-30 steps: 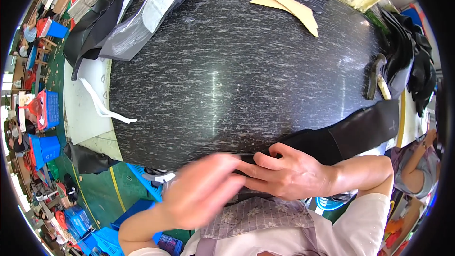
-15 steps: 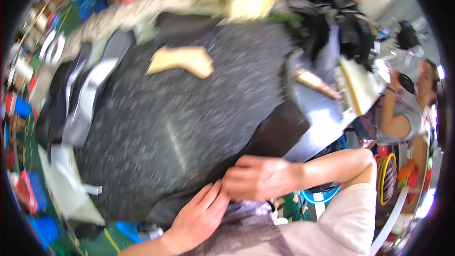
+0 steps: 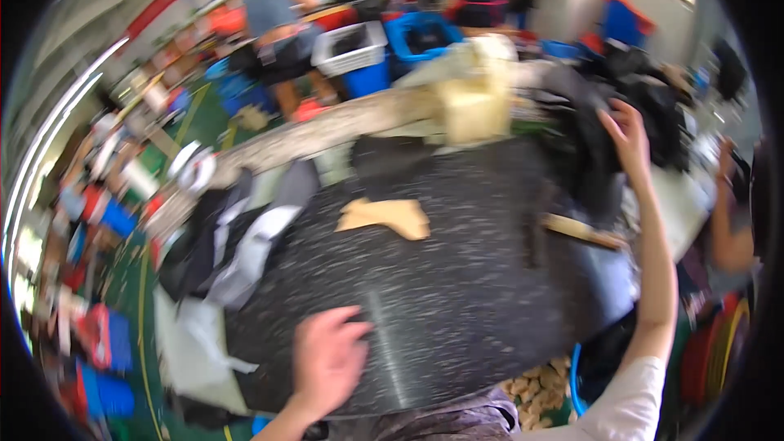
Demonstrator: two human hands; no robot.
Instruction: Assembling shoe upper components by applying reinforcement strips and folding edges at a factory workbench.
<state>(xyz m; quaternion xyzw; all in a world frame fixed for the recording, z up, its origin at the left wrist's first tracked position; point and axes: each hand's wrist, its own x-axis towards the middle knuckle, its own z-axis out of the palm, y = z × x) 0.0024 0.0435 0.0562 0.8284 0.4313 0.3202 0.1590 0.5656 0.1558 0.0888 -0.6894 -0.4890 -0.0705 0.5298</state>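
My left hand [image 3: 328, 359] is raised over the near part of a dark speckled work table [image 3: 482, 310]. Its fingers are spread and hold nothing, though motion smears them. My right arm stretches to the far right, where my right hand [image 3: 629, 143] is at a heap of black and dark grey sheet material [image 3: 581, 106]. Thumb and fingers look apart there; whether a fingertip touches the sheet is unclear. A tan cut-out piece [image 3: 384, 216] lies flat on the table. Left of it are dark and pale grey curved strips [image 3: 261, 237].
A wooden-handled tool [image 3: 581, 230] lies at the table's right side. Along the far edge run a long pale roll [image 3: 327, 126] and a yellowish block [image 3: 478, 106]. A blue-rimmed basket [image 3: 576, 380] stands below at right. Other people work at the back and right.
My hands were together on a dark sheet at the near edge; now they are apart. The right has reached far right to the heap, and the sheet has left the near edge. My view has tilted up.
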